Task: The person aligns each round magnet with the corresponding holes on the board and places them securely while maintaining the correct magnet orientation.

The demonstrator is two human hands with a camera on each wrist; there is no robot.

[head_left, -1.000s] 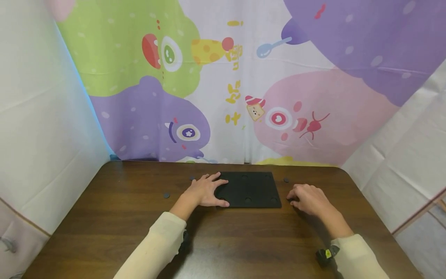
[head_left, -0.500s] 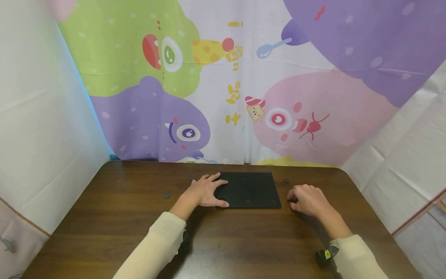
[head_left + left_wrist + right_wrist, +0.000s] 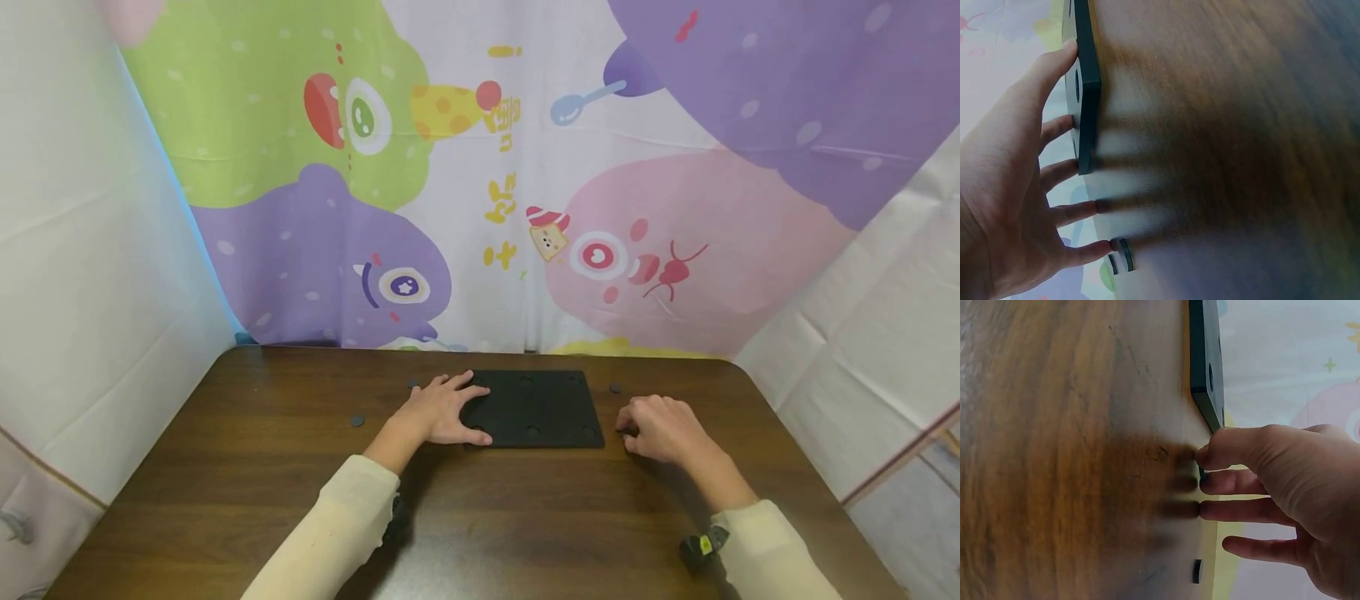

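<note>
A black rectangular plate [image 3: 536, 408] with round recesses lies flat on the brown table. Spread over its left end is the left hand [image 3: 444, 412], thumb and some fingertips resting on the plate in the left wrist view [image 3: 1016, 169]. Right of the plate, the right hand [image 3: 663, 429] pinches a small dark disc [image 3: 1202, 472] between thumb and index finger at the table surface; most of the disc is hidden by the fingers. The other fingers of the right hand [image 3: 1279, 494] are extended downward.
One dark disc [image 3: 615, 388] lies behind the right hand. Two more, a nearer disc [image 3: 357, 421] and a farther disc [image 3: 412, 384], lie left of the plate. A patterned curtain [image 3: 487, 308] hangs behind the wooden table [image 3: 480, 517].
</note>
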